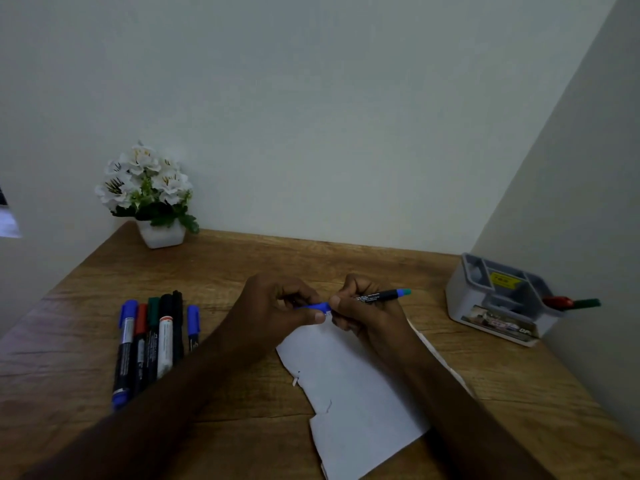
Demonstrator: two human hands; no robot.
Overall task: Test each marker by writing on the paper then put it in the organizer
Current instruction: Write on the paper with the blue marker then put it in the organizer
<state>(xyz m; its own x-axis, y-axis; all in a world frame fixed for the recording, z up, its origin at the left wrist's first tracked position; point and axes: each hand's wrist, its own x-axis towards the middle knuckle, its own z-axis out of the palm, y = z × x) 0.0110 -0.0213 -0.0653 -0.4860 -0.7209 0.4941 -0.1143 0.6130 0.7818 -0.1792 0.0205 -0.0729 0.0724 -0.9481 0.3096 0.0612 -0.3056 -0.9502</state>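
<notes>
Both hands are held together over the far end of the paper [360, 386], forearms reaching in from the bottom edge. L hand [277, 303] is curled round the blue cap [317, 307] of a marker [375, 296], thumb on top; the cap's far end is hidden in the fingers. R hand [367, 310] grips the black barrel, thumb pressed near the cap joint, teal-tipped tail pointing right. Whether the cap is seated or partly off can't be told.

The paper is laid on the tabletop [242, 265], its right edge covered by the R forearm; faint marks on it are too small to read.

Left of the hands, six markers [152, 341] are lined up side by side w/ caps away; lower ends partly hidden by the L forearm.

At far right the grey organizer [498, 299] is set near the wall, w/ a red [557, 301] and a green marker [587, 303] sticking out of it. A white flower pot [161, 233] is at the back left.
</notes>
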